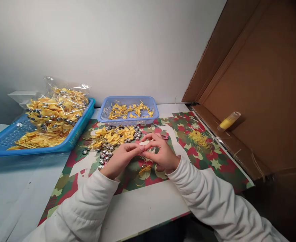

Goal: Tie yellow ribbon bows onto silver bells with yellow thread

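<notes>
My left hand [121,157] and my right hand [161,154] meet above the patterned sheet, thumbs and fingertips pressed together. Whatever sits between those fingertips is too small or too hidden to make out. Just below them is a yellow ribbon bow [145,172] with a small silver bell; whether it hangs from the fingers or lies on the sheet, I cannot tell. Beyond my left hand lies a pile of yellow bows [115,135] with thin tails. Loose silver bells [105,155] are scattered around that pile. A pinkish tool [164,137] shows partly behind my right hand.
A light-blue basket [128,121] holds several bows at the back. To the left, a blue basket [81,129] carries ribbons and a clear bag of belled bows [58,107]. Yellow thread [200,138] lies right, near a thread spool [228,121] beside the cardboard wall [268,84].
</notes>
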### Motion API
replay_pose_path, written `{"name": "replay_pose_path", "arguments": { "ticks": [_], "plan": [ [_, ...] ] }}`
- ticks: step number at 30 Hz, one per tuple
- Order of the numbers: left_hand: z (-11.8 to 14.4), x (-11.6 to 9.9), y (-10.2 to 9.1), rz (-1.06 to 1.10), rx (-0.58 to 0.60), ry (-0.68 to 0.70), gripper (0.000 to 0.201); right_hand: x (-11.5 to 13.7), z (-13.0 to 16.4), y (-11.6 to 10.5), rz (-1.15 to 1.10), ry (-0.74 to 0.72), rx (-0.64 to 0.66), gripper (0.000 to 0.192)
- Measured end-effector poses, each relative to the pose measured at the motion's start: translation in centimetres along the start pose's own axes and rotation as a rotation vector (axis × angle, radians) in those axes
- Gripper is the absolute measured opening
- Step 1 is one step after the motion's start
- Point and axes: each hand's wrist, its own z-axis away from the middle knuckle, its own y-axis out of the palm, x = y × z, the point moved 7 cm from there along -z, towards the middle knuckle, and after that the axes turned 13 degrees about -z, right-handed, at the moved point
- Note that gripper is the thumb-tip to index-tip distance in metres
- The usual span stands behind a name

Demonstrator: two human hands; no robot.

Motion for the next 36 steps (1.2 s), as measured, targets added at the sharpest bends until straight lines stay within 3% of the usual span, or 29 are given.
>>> {"name": "replay_pose_path", "arguments": {
  "ticks": [6, 11, 14, 19, 26, 30, 36],
  "plan": [
    [0.1, -0.6, -0.4, 0.032, -0.007, -0.029, 0.026, 1.0, -0.1, -0.4, 0.056, -0.051, 0.008, 0.010],
    [1.2, -1.3, 0.2, -0.210, 0.173, -0.079, 0.028, 2.5, -0.4, -1.0, -0.005, -0.089, 0.094, 0.011],
    [2.1, -0.9, 0.4, -0.388, 0.189, -0.114, 0.026, 3.3, -0.5, -1.5, -0.048, -0.116, 0.127, 0.012],
    [2.9, 0.3, 0.9, -0.475, 0.154, -0.143, 0.018, 3.4, -0.8, -3.5, -0.129, -0.098, -0.017, 0.018],
    [3.4, -1.0, 1.3, -0.679, 0.060, 0.064, 0.007, 2.3, -0.8, -5.5, -0.197, -0.064, -0.287, 0.012],
    [3.4, -1.9, 1.6, -0.781, -0.019, 0.225, 0.009, 1.5, -0.7, -5.8, -0.194, -0.032, -0.350, 0.015],
    [3.3, -1.6, 1.9, -0.824, 0.016, 0.284, 0.009, 0.8, -0.8, -6.4, -0.205, -0.014, -0.399, 0.016]
  ]
}}
